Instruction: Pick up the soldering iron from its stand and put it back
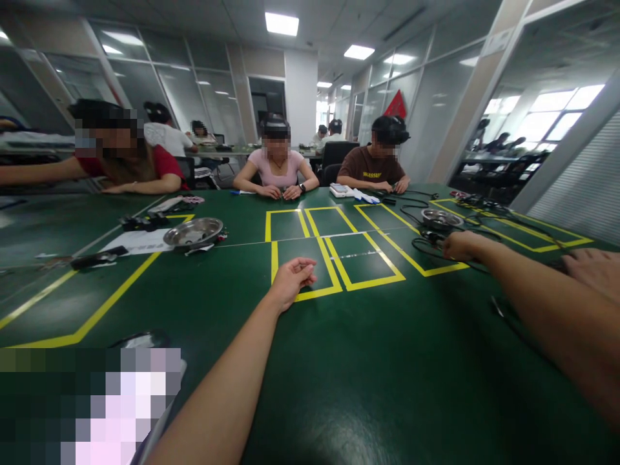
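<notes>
Over the yellow-taped rectangles in the middle of the green table [368, 361], my left hand [293, 281] hovers with its fingers loosely curled and slightly apart, and nothing shows in it. My right hand [460, 246] reaches out to the right side, its fingers closed on a black cable [419, 244] in front of a metal bowl [442, 218]. The fingertips are partly hidden there. More black cables [504, 210] lie tangled behind and to the right of this hand.
Another person's hand [593, 268] is at the far right, beyond my right forearm. On the left are a second metal bowl [194, 233], white paper [138, 241] and black items [99, 258]. People sit across the table, near a white device [341, 190].
</notes>
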A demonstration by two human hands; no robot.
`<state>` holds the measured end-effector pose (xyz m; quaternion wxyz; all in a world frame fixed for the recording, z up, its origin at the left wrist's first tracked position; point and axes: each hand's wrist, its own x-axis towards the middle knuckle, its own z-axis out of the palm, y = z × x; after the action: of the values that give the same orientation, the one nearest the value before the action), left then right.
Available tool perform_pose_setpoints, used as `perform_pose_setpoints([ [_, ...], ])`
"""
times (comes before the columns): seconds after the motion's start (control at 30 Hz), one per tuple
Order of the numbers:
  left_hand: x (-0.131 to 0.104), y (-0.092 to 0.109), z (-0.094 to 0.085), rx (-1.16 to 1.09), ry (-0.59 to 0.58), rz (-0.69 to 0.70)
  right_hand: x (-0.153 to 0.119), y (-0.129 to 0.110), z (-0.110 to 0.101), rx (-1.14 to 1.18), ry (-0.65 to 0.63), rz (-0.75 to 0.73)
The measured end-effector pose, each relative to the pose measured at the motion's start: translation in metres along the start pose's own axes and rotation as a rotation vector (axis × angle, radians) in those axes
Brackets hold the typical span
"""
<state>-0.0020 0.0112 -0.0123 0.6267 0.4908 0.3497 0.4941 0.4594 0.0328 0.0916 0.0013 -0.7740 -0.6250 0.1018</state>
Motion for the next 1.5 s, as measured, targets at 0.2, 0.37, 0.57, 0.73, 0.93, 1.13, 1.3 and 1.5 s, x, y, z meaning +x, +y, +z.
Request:
perform_pose_setpoints([
  [0.2,0.0,0.003,0.003,-0.059,0.049,0.001,-0.019,-0.054,0.026,0.4,0.029,-0.025],
  [0.37,-0.001,0.008,0.005,-0.232,0.097,-0.028,-0.061,-0.152,0.074,1.341,-0.1,-0.247],
  [0.57,0.006,0.006,-0.002,-0.429,0.212,-0.06,-0.128,-0.24,0.112,1.591,-0.51,-0.491],
  [0.73,0.007,0.007,-0.005,-0.452,0.245,-0.059,-0.15,-0.255,0.13,1.599,-0.656,-0.575],
  [0.93,0.007,0.003,-0.002,-0.391,0.183,-0.07,-0.143,-0.25,0.147,1.744,-0.494,-0.518],
  [1.13,0.001,0.004,0.004,-0.267,0.092,-0.015,-0.144,-0.252,0.146,1.749,-0.45,-0.524],
  [1.3,-0.002,0.006,0.004,-0.266,0.048,-0.009,-0.139,-0.253,0.147,1.726,-0.411,-0.536],
  [1.5,-0.001,0.002,0.003,-0.239,0.048,0.017,-0.136,-0.251,0.148,1.718,-0.416,-0.534],
])
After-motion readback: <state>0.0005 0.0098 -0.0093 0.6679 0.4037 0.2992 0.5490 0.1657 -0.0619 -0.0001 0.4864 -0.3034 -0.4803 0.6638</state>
